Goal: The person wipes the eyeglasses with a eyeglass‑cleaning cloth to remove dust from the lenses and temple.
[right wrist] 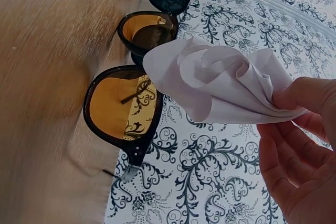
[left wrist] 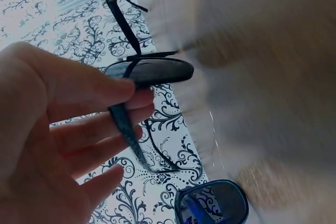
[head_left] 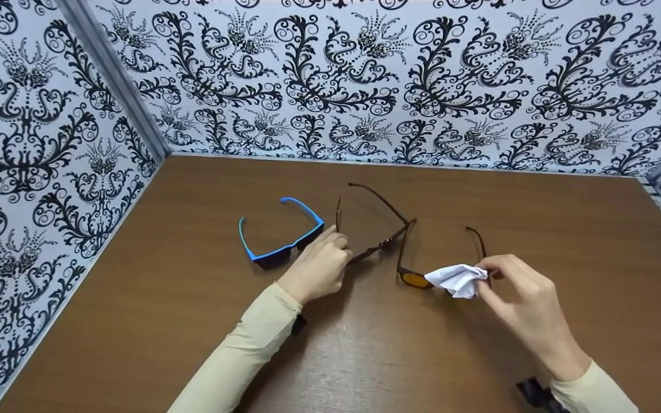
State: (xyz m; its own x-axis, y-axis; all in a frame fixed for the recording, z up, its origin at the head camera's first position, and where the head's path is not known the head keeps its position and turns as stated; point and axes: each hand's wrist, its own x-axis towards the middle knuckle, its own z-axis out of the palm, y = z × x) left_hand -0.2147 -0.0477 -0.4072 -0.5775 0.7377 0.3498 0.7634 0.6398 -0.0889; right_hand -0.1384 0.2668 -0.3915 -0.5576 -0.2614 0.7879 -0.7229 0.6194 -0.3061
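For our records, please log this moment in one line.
left hand: holds dark sunglasses; right hand: pinches white cloth; amber-lensed glasses, blue sunglasses: on table

left sleeve [head_left: 238,350]: pale beige, snug, creased | right sleeve [head_left: 594,393]: pale beige | left-wrist fitting [head_left: 298,325], right-wrist fitting [head_left: 539,396]: black

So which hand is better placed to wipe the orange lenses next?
Probably the right hand: it pinches the white cloth beside the orange-lensed glasses, while the left hand holds the middle dark-lensed pair.

Sleeved forearms [head_left: 237,355] extended forward, left grip [head_left: 319,264] pinching, right grip [head_left: 532,310] pinching too.
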